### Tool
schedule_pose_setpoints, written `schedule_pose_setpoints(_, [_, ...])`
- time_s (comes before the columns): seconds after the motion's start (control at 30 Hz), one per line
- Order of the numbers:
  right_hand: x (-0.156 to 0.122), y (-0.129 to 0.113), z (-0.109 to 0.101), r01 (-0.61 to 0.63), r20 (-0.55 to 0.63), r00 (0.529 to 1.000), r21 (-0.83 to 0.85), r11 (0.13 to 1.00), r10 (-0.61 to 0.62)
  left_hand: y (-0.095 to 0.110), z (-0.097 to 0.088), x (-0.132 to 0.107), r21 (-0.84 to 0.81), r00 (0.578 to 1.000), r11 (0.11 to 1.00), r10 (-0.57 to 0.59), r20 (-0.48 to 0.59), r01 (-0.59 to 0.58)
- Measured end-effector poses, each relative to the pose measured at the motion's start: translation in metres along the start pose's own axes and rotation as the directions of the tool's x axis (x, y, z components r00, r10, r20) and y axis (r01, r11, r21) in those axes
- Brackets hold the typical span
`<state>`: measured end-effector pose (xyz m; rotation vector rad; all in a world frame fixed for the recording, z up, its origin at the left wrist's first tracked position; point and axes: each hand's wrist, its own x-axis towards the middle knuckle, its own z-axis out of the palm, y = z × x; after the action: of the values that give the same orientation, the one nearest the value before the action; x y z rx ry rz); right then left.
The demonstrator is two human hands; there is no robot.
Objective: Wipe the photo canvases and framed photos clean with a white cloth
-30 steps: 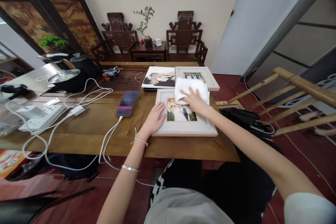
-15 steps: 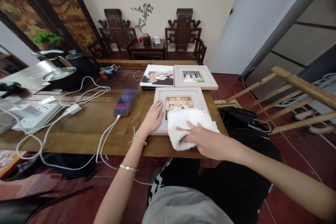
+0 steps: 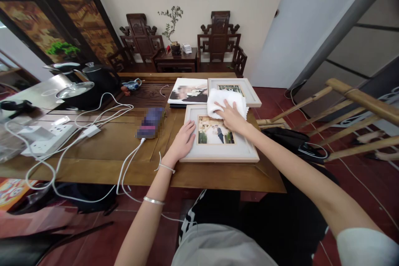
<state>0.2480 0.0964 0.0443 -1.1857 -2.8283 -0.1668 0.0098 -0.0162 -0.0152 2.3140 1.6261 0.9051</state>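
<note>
A light wooden picture frame with a wedding photo lies flat near the table's front edge. My left hand rests flat on its left border, fingers stretched out. Pressed to the far edge of this frame is a folded white towel, under my right hand, whose fingers spread over it and grip it. The towel also covers part of a second picture frame behind. Left of that frame lies a photo album or print with a white top.
A phone on a charging cable lies left of the frames on the wooden table. Further left are a white power strip, tangled cables and a lidded black pot. A bamboo rack stands at the right.
My right hand has moved the towel away from me, from the front frame's near right part to its far edge, uncovering the photo. My left hand stays on the left border.
</note>
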Motion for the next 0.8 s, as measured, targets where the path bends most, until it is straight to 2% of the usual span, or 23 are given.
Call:
schedule_pose_setpoints(0.07, [0.003,-0.003,-0.002,-0.001,0.044,0.999,-0.02,1.0,0.002,0.0,0.0,0.0,-0.007,1.0,1.0,-0.001,-0.001,0.001])
schedule_pose_setpoints(0.13, [-0.006,-0.012,-0.004,0.013,0.096,0.995,-0.022,1.0,-0.011,0.001,0.0,0.0,-0.011,1.0,1.0,-0.004,-0.001,0.004])
schedule_pose_setpoints(0.27, [-0.05,-0.039,-0.017,0.083,0.211,0.974,0.026,0.996,-0.087,0.004,0.0,0.001,-0.004,1.0,1.0,-0.022,0.004,0.022])
schedule_pose_setpoints(0.37, [-0.087,-0.057,-0.038,0.12,0.331,0.93,0.138,0.983,-0.16,0.005,0.0,0.002,0.0,1.0,1.0,-0.022,0.005,0.022])
schedule_pose_setpoints(0.47, [-0.115,-0.072,-0.063,0.128,0.403,0.883,0.287,0.949,-0.24,0.005,0.001,0.002,0.002,1.0,1.0,-0.014,-0.011,0.014])
schedule_pose_setpoints(0.53, [-0.125,-0.08,-0.074,0.162,0.409,0.857,0.363,0.918,-0.313,0.004,0.002,0.001,0.004,1.0,1.0,-0.011,-0.014,0.011])
schedule_pose_setpoints(0.6, [-0.129,-0.088,-0.076,0.199,0.387,0.851,0.39,0.899,-0.356,0.004,0.002,0.001,0.005,1.0,1.0,-0.01,-0.013,0.01])
schedule_pose_setpoints(0.7, [-0.124,-0.096,-0.067,0.211,0.322,0.883,0.379,0.901,-0.342,0.004,0.002,0.001,-0.002,1.0,1.0,-0.008,-0.023,0.008])
schedule_pose_setpoints(0.8, [-0.105,-0.095,-0.049,0.185,0.278,0.915,0.352,0.918,-0.291,0.005,0.002,0.002,-0.018,0.999,1.0,-0.019,-0.029,0.018])
